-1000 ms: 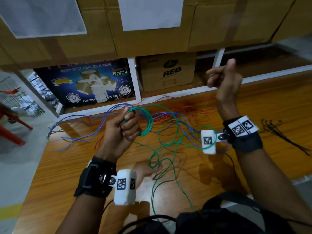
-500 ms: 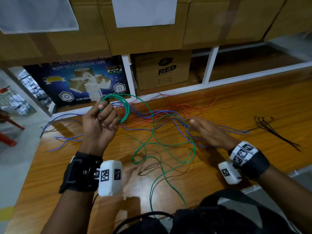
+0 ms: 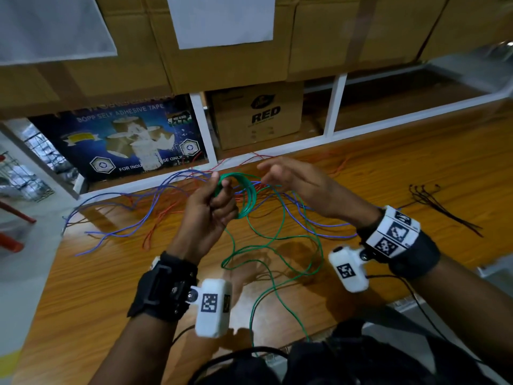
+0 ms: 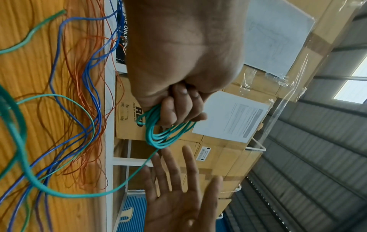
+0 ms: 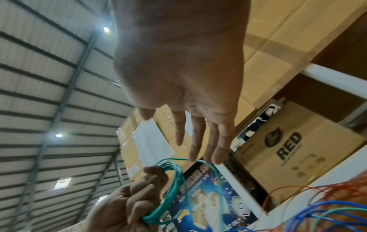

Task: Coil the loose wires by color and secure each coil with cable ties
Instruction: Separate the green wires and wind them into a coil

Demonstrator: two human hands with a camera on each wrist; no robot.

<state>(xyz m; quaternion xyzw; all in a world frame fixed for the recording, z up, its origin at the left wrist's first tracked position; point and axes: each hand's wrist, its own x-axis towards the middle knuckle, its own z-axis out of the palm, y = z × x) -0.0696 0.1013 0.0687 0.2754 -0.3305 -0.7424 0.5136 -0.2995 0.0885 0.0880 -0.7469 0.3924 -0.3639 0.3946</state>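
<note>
Fingers (image 3: 222, 202) around green coil (image 3: 245, 197)

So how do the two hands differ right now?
The left hand is curled, gripping the green coil; the right hand is open, fingers straight, holding nothing. The left is nearer the person; the right reaches over the coil's top. Both are raised above the table.
</note>
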